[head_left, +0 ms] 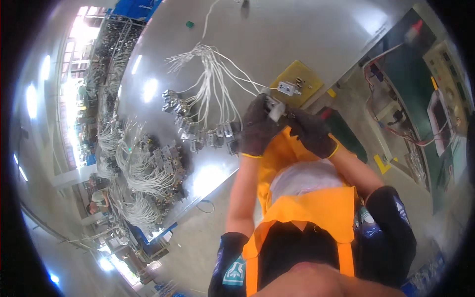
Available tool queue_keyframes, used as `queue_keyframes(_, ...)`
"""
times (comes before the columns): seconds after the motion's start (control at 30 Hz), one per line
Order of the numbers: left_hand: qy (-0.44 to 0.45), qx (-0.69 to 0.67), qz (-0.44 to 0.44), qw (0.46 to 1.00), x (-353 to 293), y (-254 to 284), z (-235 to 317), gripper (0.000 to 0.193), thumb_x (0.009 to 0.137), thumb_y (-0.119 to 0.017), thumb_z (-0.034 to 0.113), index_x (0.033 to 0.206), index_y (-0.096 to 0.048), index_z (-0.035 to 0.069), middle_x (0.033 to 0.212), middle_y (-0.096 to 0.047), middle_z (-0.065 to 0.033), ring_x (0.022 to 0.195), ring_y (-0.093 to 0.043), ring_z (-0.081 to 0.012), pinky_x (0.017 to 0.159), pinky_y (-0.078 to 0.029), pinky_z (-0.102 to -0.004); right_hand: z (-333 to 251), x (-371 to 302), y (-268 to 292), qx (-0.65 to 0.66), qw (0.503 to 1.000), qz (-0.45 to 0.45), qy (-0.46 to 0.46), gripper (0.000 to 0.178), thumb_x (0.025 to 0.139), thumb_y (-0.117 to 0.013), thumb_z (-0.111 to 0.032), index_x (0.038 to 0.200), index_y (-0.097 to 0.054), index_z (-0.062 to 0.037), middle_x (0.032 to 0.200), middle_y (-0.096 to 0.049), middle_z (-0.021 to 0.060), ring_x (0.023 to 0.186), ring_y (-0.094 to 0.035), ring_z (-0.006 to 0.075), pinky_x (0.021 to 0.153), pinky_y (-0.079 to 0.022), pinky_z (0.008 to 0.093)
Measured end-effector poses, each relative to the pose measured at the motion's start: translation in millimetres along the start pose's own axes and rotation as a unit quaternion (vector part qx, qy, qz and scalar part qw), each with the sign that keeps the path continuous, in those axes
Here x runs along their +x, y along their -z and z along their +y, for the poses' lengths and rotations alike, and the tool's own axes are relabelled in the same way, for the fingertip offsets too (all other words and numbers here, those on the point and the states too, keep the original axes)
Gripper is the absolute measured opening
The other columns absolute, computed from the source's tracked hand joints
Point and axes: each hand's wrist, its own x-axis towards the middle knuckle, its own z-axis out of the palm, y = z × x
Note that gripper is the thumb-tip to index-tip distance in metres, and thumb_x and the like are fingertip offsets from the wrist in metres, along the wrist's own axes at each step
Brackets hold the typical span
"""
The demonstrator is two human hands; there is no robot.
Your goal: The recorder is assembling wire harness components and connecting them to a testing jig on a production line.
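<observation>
My left hand (257, 126), in a dark glove with a yellow cuff, is closed around a small silvery metal part (273, 107) with a white cable leading to it. My right hand (310, 131), gloved alike, meets the part's right side with curled fingers; what they pinch is hidden. Just beyond both hands lies a yellow board (309, 81) bearing a small metal box (288, 88) and a few small brass-coloured pieces. To the left, a bundle of white cables (210, 69) fans out over the metal table, ending in several small metal boxes (213, 137).
A large pile of white cables (136, 173) with metal ends covers the table's left part. A green cap-like piece (189, 24) lies farther back. On the right stand a dark green surface (403, 74) and a beige device (448, 74) with red wires. An orange apron (311, 210) covers my front.
</observation>
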Motion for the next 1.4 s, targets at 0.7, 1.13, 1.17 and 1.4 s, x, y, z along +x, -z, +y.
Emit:
queue_keyframes(0.7, 0.004, 0.087, 0.012, 0.996, -4.1, -2.1, 10.2, 0.058, 0.083, -0.075, 0.022, 0.132, -0.052, 0.003, 0.111, -0.062, -0.0111, 0.096, -0.059, -0.0178, 0.083, -0.051, -0.0321, 8.8, 16.3, -16.3, 0.350, 0.931, -0.002, -0.105, 0.030, 0.096, -0.050, -0.038, 0.088, -0.061, -0.0120, 0.070, -0.058, 0.0029, 0.056, -0.055, 0.0159, 0.047, -0.045, 0.0292)
queue_keyframes(1.13, -0.056, -0.183, 0.090, 0.977, -11.0, -24.2, -58.5, 0.063, 0.091, -0.064, 0.016, 0.145, -0.035, 0.002, 0.140, -0.048, -0.0156, 0.125, -0.051, -0.0244, 0.103, -0.043, -0.0338, 6.4, 79.6, 28.2, -0.091, 0.928, 0.180, 0.314, 0.021, 0.092, -0.058, -0.009, 0.111, -0.063, -0.0017, 0.100, -0.064, 0.0124, 0.096, -0.063, 0.0258, 0.087, -0.052, 0.0320)
queue_keyframes(1.17, -0.034, -0.190, 0.076, 0.978, -5.0, -31.1, -68.7, 0.062, 0.091, -0.064, 0.019, 0.144, -0.037, 0.002, 0.139, -0.050, -0.0166, 0.124, -0.053, -0.0261, 0.102, -0.044, -0.0348, 18.5, 87.3, 36.7, -0.266, 0.864, 0.245, 0.351, 0.024, 0.093, -0.058, -0.010, 0.114, -0.062, -0.0018, 0.102, -0.064, 0.0140, 0.099, -0.064, 0.0264, 0.091, -0.051, 0.0350)
queue_keyframes(1.4, -0.069, 0.041, 0.003, 0.997, -3.9, -3.3, -21.4, 0.063, 0.090, -0.066, 0.020, 0.143, -0.037, 0.002, 0.130, -0.056, -0.0223, 0.119, -0.058, -0.0326, 0.098, -0.047, -0.0373, 3.5, 31.6, 37.6, 0.015, 0.988, 0.112, 0.106, 0.024, 0.098, -0.056, -0.019, 0.116, -0.061, -0.0037, 0.098, -0.064, 0.0074, 0.083, -0.062, 0.0132, 0.073, -0.052, 0.0269)
